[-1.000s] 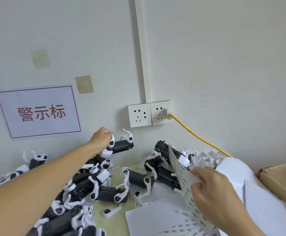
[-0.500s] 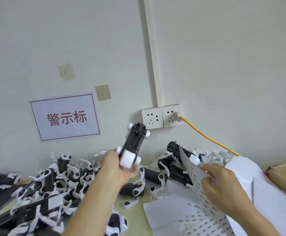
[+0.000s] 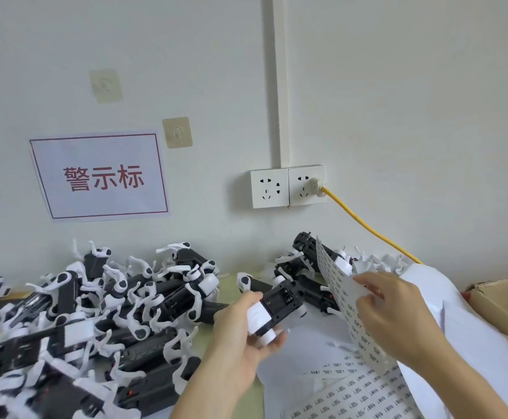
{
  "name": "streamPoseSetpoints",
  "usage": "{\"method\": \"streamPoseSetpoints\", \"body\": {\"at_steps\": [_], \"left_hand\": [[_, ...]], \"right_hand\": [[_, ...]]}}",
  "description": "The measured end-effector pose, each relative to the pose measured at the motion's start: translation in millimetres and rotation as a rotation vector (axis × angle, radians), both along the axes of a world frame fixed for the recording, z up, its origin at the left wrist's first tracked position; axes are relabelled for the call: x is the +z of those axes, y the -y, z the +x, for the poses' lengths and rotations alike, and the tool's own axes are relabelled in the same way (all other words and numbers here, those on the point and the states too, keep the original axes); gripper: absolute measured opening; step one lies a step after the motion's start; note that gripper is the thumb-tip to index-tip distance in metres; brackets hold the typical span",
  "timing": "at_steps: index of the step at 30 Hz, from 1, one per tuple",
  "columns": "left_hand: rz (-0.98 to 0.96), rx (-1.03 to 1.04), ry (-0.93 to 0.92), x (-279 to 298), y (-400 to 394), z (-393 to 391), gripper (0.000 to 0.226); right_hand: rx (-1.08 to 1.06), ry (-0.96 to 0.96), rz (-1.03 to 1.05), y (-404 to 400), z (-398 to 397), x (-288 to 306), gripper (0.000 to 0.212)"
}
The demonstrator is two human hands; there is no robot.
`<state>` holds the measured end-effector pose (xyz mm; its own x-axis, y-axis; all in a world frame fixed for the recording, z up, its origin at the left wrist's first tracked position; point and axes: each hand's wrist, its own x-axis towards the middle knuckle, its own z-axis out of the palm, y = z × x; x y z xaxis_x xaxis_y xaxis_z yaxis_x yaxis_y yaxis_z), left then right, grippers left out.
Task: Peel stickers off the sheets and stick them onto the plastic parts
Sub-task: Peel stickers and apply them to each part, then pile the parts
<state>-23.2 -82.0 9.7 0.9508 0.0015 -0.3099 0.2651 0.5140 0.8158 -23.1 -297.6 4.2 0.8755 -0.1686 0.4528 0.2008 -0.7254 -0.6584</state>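
A black-and-white plastic part (image 3: 278,309) is gripped in the left hand (image 3: 243,331) above the table's edge, just beside the sticker sheet (image 3: 342,293), which is pinched upright by the right hand (image 3: 395,313). More parts (image 3: 95,313) are heaped at left.

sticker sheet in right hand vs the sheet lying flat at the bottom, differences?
The held sheet stands upright and curved, pinched by the right hand; the flat sheet lies on the table, untouched. The held sheet rises in front of the black plastic parts; the flat one lies nearer the camera. Both carry rows of small printed stickers.
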Motion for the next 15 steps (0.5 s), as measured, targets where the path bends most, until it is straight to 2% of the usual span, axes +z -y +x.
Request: {"method": "streamPoseSetpoints", "body": {"at_steps": [2, 4, 9, 11, 15], "left_hand": [[0.012, -0.021, -0.002, -3.9, 0.9, 2.2, 0.037], [0.053, -0.06, -0.033, -8.1, 1.6, 3.0, 0.029], [0.143, -0.066, -0.145, -21.9, -5.1, 7.2, 0.015], [0.291, 0.024, -0.123, -26.1, -9.5, 10.7, 0.015], [0.68, 0.166, 0.031, -29.0, -16.9, 15.7, 0.029]], "right_hand": [[0.009, 0.0, 0.04, -0.8, -0.8, 0.5, 0.035], [0.032, -0.01, 0.122, 0.2, -1.7, 1.7, 0.031], [0.129, -0.012, 0.348, 2.4, -7.1, 5.4, 0.038], [0.162, -0.032, 0.407, 2.8, -6.8, 5.3, 0.042], [0.198, -0.066, 0.478, 3.3, -4.3, 2.5, 0.049]]}}
